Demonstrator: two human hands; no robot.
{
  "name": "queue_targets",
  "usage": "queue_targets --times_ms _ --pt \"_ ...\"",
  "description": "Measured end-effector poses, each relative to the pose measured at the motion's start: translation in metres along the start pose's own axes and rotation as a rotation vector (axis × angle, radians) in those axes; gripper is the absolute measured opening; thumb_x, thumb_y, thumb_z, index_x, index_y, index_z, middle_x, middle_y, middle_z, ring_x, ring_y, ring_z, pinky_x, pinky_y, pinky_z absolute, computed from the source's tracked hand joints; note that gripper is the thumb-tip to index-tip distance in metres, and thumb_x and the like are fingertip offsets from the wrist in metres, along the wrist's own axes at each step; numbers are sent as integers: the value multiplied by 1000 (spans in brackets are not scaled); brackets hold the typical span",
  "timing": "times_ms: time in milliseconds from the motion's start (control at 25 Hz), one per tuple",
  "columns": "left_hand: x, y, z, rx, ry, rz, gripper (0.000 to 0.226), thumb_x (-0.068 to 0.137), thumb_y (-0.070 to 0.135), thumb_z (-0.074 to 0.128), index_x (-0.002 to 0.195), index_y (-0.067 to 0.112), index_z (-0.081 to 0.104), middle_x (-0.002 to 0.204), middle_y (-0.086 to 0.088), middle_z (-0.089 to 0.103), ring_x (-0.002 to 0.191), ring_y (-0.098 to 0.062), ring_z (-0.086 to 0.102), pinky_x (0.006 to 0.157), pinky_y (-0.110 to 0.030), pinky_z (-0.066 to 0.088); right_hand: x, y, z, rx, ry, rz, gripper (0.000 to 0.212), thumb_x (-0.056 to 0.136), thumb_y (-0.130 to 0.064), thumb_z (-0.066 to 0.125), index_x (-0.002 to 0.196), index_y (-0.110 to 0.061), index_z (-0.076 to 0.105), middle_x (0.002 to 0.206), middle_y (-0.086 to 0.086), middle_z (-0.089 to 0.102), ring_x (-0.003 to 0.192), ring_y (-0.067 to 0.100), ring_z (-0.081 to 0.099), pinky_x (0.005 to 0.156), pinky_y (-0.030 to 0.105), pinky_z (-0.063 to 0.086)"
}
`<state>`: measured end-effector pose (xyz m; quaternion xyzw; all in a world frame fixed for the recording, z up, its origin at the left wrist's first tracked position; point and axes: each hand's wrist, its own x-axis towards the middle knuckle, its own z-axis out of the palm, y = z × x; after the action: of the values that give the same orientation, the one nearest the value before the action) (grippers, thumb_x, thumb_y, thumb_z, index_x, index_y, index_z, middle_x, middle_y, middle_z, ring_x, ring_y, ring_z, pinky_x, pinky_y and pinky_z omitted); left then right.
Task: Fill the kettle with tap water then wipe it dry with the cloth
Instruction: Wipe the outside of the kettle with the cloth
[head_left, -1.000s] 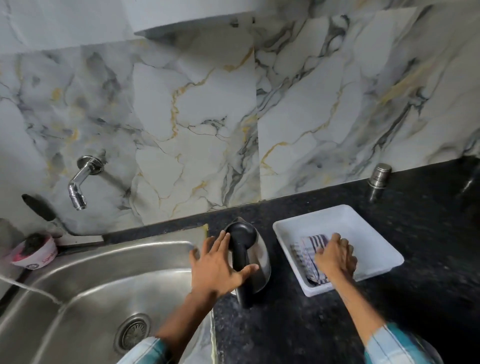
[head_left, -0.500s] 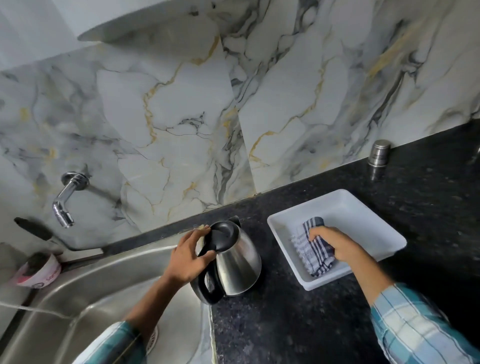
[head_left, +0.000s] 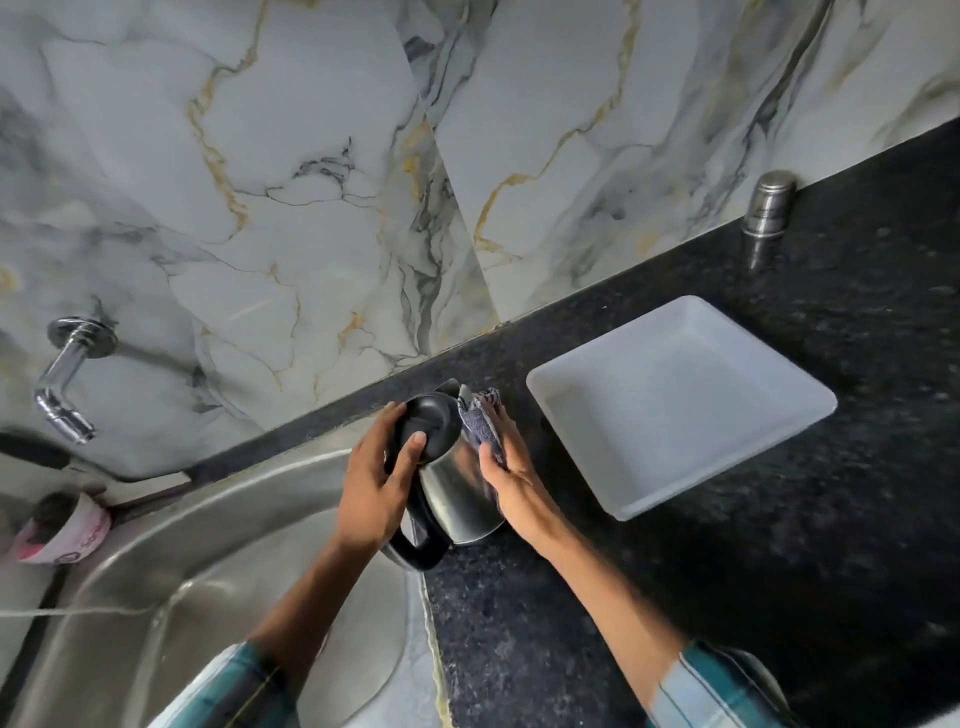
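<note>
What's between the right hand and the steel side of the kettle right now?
The checked cloth: the head view shows the right hand pressing it against the kettle.

- The cloth (head_left: 482, 427) shows only as a bunched strip at the kettle's (head_left: 457, 493) right side; the rest lies under the right hand (head_left: 506, 467).
- The kettle's base is hidden by its own body, and the left hand (head_left: 371, 486) covers part of the black lid (head_left: 428, 423) and the upper handle.
- The sink (head_left: 208, 561) is cut off by the left and bottom edges; the left forearm covers its drain.
- A pink-and-white cup (head_left: 67, 535) at the left edge holds something dark, too blurred to name.
- Both checked sleeves run off the bottom edge.
- The steel canister (head_left: 769, 208) is too small to show any detail.
</note>
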<state>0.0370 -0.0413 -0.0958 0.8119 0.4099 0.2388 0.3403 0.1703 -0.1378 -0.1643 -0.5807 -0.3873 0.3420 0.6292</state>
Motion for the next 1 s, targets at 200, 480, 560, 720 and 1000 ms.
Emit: queue_targets --times_ms 200,480,560,720,1000 --pt "0 11 14 -128 30 -109 52 100 32 48 148 16 36 152 -4 43 139 -16 39 119 -37 30 -56 46 28 89 89 -1 57 104 -25 40 144 -55 13 164 -11 -12 148 -2 -8 123 30 5" --pt "1 11 16 -146 21 -158 53 104 32 34 153 14 25 160 -4 26 145 -11 24 122 -31 17 -39 19 55 -175 208 -134 53 97 -34 41 150 -30 33 165 6 11 152 18 4 121 39 5" --pt "3 8 15 -119 11 -160 54 104 34 33 153 15 24 161 -5 26 147 -15 24 123 -37 17 3 2 34 -126 227 -37 57 94 -32 45 149 -16 41 159 10 31 148 21 24 121 39 16" --pt "6 5 19 -108 36 -174 53 104 33 35 152 14 25 159 -8 29 146 -19 27 122 -34 18 54 -18 -10 296 19 305 28 103 -30 44 128 -27 57 127 -3 63 105 -5 63 80 15 51" --pt "-2 17 39 -56 213 -180 50 103 29 36 149 8 33 156 -14 37 144 -30 33 119 -50 25 32 -22 -9 415 98 535 33 102 -37 45 133 -28 51 104 -4 68 81 4 68 60 23 56"
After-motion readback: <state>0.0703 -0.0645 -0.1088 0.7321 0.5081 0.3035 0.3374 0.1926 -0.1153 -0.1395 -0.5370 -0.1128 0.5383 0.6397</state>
